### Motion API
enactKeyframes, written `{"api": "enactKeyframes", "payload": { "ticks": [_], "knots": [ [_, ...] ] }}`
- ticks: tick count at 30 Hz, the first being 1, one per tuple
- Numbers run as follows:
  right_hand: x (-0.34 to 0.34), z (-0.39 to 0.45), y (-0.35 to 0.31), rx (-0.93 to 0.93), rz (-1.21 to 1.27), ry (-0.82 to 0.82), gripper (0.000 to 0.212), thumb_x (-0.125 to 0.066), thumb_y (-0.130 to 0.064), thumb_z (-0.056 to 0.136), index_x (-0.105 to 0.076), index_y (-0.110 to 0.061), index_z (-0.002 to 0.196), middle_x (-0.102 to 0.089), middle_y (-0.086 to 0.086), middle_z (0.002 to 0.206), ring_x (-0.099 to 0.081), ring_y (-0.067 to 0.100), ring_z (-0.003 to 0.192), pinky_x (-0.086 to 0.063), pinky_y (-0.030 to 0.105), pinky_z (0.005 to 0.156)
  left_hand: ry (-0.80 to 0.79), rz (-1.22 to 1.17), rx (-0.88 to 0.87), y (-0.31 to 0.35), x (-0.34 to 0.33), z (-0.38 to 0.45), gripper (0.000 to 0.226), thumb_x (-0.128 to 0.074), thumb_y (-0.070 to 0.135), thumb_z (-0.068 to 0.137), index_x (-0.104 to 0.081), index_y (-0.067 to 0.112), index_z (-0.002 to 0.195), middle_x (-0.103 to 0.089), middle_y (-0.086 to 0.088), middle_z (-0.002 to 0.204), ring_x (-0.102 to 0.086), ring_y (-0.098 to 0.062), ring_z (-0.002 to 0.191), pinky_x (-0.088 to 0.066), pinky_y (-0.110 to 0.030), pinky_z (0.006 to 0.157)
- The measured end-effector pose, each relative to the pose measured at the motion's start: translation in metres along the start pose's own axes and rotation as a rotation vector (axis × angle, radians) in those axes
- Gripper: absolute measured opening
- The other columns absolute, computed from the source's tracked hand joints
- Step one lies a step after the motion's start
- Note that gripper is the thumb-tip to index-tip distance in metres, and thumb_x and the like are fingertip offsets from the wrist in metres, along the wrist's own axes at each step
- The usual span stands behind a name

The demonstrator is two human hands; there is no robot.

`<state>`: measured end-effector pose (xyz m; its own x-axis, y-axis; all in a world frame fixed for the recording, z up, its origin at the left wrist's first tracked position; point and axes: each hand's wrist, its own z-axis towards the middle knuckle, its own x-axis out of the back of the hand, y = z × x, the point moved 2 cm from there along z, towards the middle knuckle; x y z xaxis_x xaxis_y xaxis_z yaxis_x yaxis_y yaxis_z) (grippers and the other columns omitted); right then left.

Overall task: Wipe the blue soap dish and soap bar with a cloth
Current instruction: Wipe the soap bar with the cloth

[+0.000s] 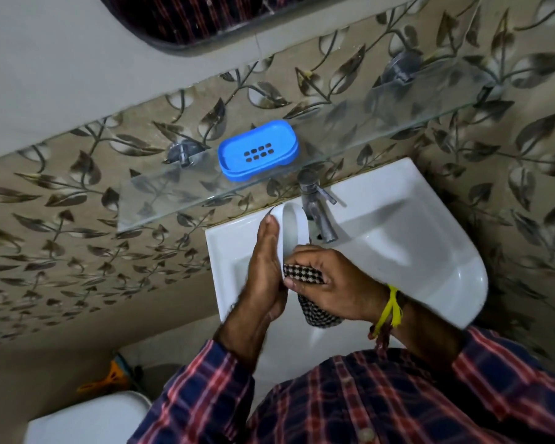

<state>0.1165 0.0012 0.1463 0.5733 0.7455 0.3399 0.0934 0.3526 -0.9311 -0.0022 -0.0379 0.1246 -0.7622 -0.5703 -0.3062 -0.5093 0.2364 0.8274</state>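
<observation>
Just below the middle of the frame, my left hand (265, 267) stands flat and upright, fingers straight and together, with the white oval soap bar (293, 225) resting on edge against the palm. It is an open, bracing hold more than a grasp: the palm backs the bar so it cannot slide away under pressure. Whether my thumb hooks round the hidden side I cannot tell.

My right hand (330, 283) is closed around the bunched black-and-white checked cloth (305, 277), fingers curled over the wad, and presses it against the lower part of the bar. A tail of the cloth hangs below my fist. I hold the cloth balled so it gives a firm pad, I think, not a loose flap.

Both hands work over the white ceramic basin (398, 238), just beside the metal tap (318, 213), so anything that drips or slips lands in the sink.

The blue plastic soap dish (258, 150), with its drain slots showing, sits empty on the clear glass shelf (173, 193) above centre, well apart from my hands. By my reading the bar is being wiped now; whether the dish has had its turn I cannot say. A smooth bar held on edge could slip, so steady palm pressure matters.
</observation>
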Motion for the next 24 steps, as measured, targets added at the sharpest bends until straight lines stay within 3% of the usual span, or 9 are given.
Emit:
{"api": "enactKeyframes", "payload": {
  "ticks": [3, 4, 6, 9, 11, 13, 16, 19, 24],
  "knots": [
    [-0.001, 0.003, 0.003, 0.092, -0.305, -0.034, 0.009, -0.071, -0.017, 0.087, -0.065, -0.010, 0.087, -0.058, -0.001, 0.083, -0.054, 0.018, 0.082, -0.045, 0.032, 0.078, -0.032, -0.027, 0.124, 0.001, 0.001, 0.003, 0.064, -0.048, 0.066, 0.094, -0.075, 0.011, 0.113, -0.075, -0.017, 0.106, -0.073, -0.027, 0.097, -0.061, -0.037, 0.083],
    [-0.002, 0.002, 0.003, 0.103, -0.363, 0.006, 0.009, -0.071, -0.018, 0.086, -0.065, -0.011, 0.086, -0.059, -0.002, 0.082, -0.054, 0.019, 0.082, -0.045, 0.032, 0.077, -0.033, -0.024, 0.121, 0.000, 0.001, 0.005, 0.063, -0.045, 0.065, 0.095, -0.076, 0.013, 0.111, -0.076, -0.017, 0.106, -0.074, -0.026, 0.095, -0.061, -0.035, 0.079],
    [-0.002, 0.001, 0.006, 0.056, -0.331, 0.104, 0.009, -0.073, -0.019, 0.085, -0.067, -0.012, 0.085, -0.061, -0.004, 0.082, -0.058, 0.018, 0.082, -0.048, 0.032, 0.074, -0.039, 0.043, 0.023, 0.002, 0.002, 0.004, 0.063, -0.039, 0.068, 0.095, -0.058, 0.027, 0.139, -0.064, -0.011, 0.137, -0.065, -0.024, 0.121, -0.056, -0.039, 0.097],
    [0.009, 0.001, 0.013, -0.202, 0.283, 0.216, 0.004, -0.075, -0.011, 0.084, -0.072, -0.011, 0.087, -0.070, -0.003, 0.080, -0.066, 0.010, 0.079, -0.054, 0.026, 0.074, -0.142, 0.475, -0.413, 0.003, 0.008, -0.003, 0.060, -0.032, 0.076, 0.092, -0.026, 0.056, 0.148, -0.024, 0.006, 0.167, -0.022, -0.015, 0.154, -0.027, -0.047, 0.122],
    [0.012, 0.001, 0.018, -0.336, 0.667, 0.248, 0.009, -0.073, -0.007, 0.083, -0.072, -0.002, 0.091, -0.072, 0.008, 0.084, -0.065, 0.016, 0.079, -0.054, 0.027, 0.074, -0.184, 0.783, -0.745, -0.011, 0.015, -0.007, 0.058, -0.031, 0.066, 0.099, -0.026, 0.042, 0.152, -0.023, 0.003, 0.167, -0.014, -0.017, 0.156, -0.019, -0.052, 0.124],
    [0.009, 0.004, 0.018, -0.393, 0.813, 0.236, 0.019, -0.072, -0.006, 0.083, -0.069, 0.006, 0.097, -0.069, 0.014, 0.090, -0.064, 0.021, 0.083, -0.052, 0.029, 0.077, -0.170, 0.774, -0.845, -0.017, 0.013, -0.007, 0.059, -0.027, 0.062, 0.102, -0.036, 0.028, 0.150, -0.040, 0.003, 0.157, -0.030, -0.024, 0.151, -0.027, -0.056, 0.120],
    [0.005, 0.009, 0.012, -0.336, 0.772, 0.233, 0.015, -0.069, -0.008, 0.088, -0.066, 0.006, 0.090, -0.064, 0.006, 0.081, -0.058, 0.010, 0.079, -0.047, 0.022, 0.073, -0.129, 0.479, -0.737, -0.017, -0.004, -0.002, 0.064, -0.025, 0.053, 0.106, -0.048, 0.003, 0.137, -0.065, 0.010, 0.123, -0.061, -0.012, 0.116, -0.047, -0.032, 0.101],
    [0.005, 0.006, 0.007, -0.221, 0.684, 0.147, 0.021, -0.066, -0.007, 0.090, -0.064, 0.012, 0.098, -0.065, 0.015, 0.087, -0.061, 0.020, 0.083, -0.050, 0.029, 0.079, -0.096, 0.139, -0.455, -0.014, -0.011, 0.001, 0.064, -0.023, 0.046, 0.105, -0.055, -0.006, 0.125, -0.063, -0.016, 0.087, -0.060, -0.031, 0.085, -0.047, -0.038, 0.082],
    [0.007, 0.003, -0.002, -0.114, 0.348, 0.013, 0.021, -0.069, 0.003, 0.086, -0.069, -0.003, 0.106, -0.070, -0.003, 0.099, -0.066, 0.007, 0.096, -0.050, 0.022, 0.088, -0.091, -0.059, -0.098, 0.000, -0.009, 0.006, 0.074, -0.031, 0.063, 0.099, -0.070, 0.001, 0.100, -0.071, -0.012, 0.074, -0.067, -0.030, 0.073, -0.057, -0.032, 0.069]
  ]
}}
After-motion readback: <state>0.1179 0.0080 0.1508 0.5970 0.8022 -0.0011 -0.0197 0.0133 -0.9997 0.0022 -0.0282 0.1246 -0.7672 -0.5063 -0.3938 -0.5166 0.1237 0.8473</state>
